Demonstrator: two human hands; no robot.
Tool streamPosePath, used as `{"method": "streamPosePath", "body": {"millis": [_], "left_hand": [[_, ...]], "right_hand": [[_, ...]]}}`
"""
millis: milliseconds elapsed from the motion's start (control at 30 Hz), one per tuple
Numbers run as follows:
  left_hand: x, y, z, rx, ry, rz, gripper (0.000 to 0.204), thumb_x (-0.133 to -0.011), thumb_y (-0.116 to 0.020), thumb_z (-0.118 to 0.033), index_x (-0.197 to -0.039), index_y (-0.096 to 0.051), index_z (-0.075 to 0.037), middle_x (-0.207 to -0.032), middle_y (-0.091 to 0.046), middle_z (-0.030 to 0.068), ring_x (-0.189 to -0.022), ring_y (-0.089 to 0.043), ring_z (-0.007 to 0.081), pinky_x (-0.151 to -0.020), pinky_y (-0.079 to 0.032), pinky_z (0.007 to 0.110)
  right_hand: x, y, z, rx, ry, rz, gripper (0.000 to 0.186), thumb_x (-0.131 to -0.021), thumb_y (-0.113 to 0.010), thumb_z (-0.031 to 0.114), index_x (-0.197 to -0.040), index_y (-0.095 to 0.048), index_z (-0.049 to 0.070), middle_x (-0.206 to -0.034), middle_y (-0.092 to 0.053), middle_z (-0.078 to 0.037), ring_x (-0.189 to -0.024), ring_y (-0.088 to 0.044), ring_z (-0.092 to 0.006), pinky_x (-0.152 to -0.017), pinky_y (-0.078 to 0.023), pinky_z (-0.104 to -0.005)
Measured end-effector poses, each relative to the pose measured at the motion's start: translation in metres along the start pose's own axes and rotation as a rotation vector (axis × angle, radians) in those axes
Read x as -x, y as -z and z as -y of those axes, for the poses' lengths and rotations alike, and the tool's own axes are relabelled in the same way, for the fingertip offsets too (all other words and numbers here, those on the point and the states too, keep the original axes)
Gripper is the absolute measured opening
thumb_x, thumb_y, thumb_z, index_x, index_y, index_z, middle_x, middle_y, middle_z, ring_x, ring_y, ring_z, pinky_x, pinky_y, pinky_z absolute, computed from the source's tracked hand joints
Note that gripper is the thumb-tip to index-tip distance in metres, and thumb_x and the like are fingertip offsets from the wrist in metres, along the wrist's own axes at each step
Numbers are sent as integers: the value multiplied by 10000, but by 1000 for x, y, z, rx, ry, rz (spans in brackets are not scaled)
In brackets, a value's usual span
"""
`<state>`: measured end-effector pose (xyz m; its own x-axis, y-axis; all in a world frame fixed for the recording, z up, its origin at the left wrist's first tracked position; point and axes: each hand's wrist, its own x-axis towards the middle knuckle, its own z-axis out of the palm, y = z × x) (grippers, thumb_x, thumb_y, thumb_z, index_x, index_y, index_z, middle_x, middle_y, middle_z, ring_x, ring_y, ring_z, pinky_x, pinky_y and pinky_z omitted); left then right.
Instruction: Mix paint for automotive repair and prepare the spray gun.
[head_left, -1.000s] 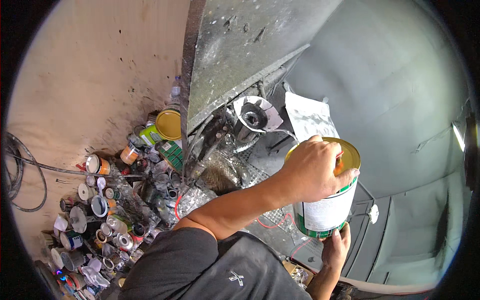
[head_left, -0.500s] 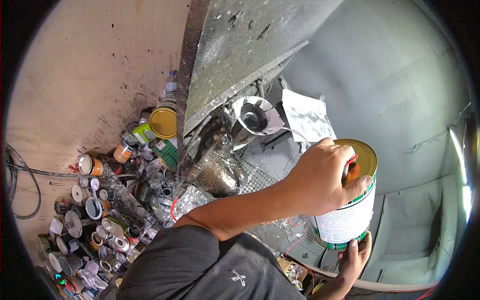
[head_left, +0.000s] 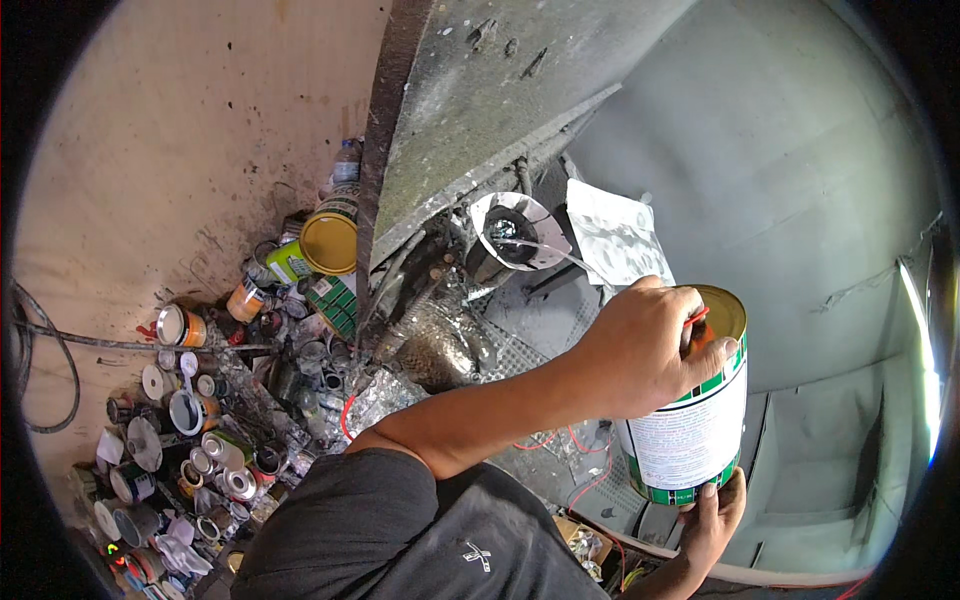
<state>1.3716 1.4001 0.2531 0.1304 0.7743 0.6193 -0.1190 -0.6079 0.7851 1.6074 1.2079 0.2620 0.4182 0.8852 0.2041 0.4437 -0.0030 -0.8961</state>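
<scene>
A large paint can (head_left: 695, 440) with a white label, green checkered bands and a gold lid (head_left: 724, 306) is held up in front of a grey painted surface. My left hand (head_left: 645, 350) rests on the can's top and grips a red-handled tool (head_left: 697, 320) against the lid's rim. My right hand (head_left: 712, 520) supports the can from below, with its fingers curled up around the bottom edge. My left forearm reaches across from a dark sleeve at the lower middle.
Several small paint tins (head_left: 190, 440) lie heaped on the sandy ground at lower left, beside a yellow-lidded can (head_left: 328, 243) and a plastic bottle (head_left: 345, 165). A stained grey panel (head_left: 480, 100) slants overhead. A funnel-topped container (head_left: 515, 230), a white sheet (head_left: 615, 235) and red wires (head_left: 580, 440) lie below.
The can and both hands have shifted to the right and slightly lower in the view. My left hand stays on the lid with the red-handled tool.
</scene>
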Motion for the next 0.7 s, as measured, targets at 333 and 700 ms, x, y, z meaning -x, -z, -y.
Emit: {"method": "streamPosePath", "body": {"millis": [333,700], "left_hand": [[-5,-7,-1,48,24,17,412,-910,-712,-374,-779,-582,-7,-665,-551,131,-667,-561,317,-642,-455,437],[-5,-16,3,64,-19,6,425,-923,-707,-396,-792,-583,-12,-669,-557,124,-683,-562,300,-662,-456,431]], "right_hand": [[-3,18,-1,24,43,40,418,-981,-692,257,-1195,-490,-39,-835,-568,-44,-546,-508,-80,-440,-385,-223],[1,24,-2,34,45,-9,495,-978,-700,273,-1268,-487,-66,-888,-586,-68,-558,-498,-84,-450,-381,-229]]}}
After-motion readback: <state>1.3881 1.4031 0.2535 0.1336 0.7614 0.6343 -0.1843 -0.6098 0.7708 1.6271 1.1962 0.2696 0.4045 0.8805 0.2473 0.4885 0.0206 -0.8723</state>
